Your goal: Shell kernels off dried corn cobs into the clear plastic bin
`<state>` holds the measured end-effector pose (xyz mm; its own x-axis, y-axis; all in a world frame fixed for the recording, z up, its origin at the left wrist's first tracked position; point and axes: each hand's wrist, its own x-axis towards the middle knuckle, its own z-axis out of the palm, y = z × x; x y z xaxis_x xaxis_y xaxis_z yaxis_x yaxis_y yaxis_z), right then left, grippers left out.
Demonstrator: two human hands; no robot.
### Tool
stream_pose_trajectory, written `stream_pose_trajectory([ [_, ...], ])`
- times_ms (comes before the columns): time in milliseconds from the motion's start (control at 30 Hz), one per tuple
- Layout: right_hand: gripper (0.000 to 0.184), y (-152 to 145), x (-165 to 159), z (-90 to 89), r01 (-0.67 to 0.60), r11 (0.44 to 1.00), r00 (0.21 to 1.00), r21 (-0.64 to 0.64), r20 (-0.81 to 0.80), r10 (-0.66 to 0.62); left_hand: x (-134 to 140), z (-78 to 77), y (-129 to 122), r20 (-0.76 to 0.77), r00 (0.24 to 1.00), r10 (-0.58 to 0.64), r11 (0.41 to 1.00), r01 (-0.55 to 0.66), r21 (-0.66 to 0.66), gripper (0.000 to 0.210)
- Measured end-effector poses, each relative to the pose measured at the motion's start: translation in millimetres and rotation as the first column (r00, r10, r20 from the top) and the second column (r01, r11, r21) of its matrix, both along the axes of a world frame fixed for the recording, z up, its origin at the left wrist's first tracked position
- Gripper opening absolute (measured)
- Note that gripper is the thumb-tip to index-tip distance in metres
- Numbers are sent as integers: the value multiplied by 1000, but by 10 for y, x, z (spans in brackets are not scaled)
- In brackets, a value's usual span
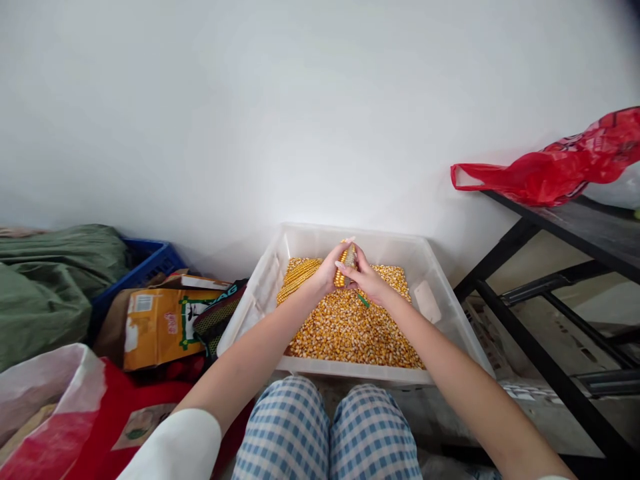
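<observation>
Both my hands are wrapped round one corn cob [344, 260], held up over a white plastic tub [350, 368]. Yellow kernels cover the cob's left side, while a strip on its right is bare and pale. My left hand [329, 268] grips it from the left. From the right, my right hand [367, 275] closes on it, thumb across the front. Loose corn kernels [345, 333] lie thick in the tub below. At the tub's left, whole corn cobs [300, 277] rest on the kernels. A small green object [363, 300] shows just under my right hand; its kind is unclear.
A black metal frame table [520, 247] stands at the right, a red plastic bag [550, 170] on top. On the left are an orange cardboard box [160, 327], a blue crate [145, 270], green cloth [60, 280] and a red-and-white bag [95, 413]. A white wall rises behind.
</observation>
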<state>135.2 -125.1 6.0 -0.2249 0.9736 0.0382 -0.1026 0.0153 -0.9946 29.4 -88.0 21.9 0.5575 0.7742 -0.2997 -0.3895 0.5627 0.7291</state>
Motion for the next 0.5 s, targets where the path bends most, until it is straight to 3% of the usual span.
stream_pose_trajectory([
  [167, 81, -12, 29, 27, -49, 999, 999, 13, -13, 49, -17, 12, 29, 70, 996, 46, 998, -48, 28, 32],
  [300, 95, -31, -22, -19, -17, 1000, 1000, 12, 8, 17, 28, -13, 23, 121, 983, 141, 988, -148, 53, 23],
  [400, 105, -38, -44, -35, -10, 1000, 999, 21, 38, 9, 37, -19, 2, 98, 990, 106, 993, -111, 46, 23],
  [500, 104, -37, -14, -6, -66, 996, 997, 52, 49, 64, 20, -8, -10, 42, 998, 41, 999, -41, 12, 28],
])
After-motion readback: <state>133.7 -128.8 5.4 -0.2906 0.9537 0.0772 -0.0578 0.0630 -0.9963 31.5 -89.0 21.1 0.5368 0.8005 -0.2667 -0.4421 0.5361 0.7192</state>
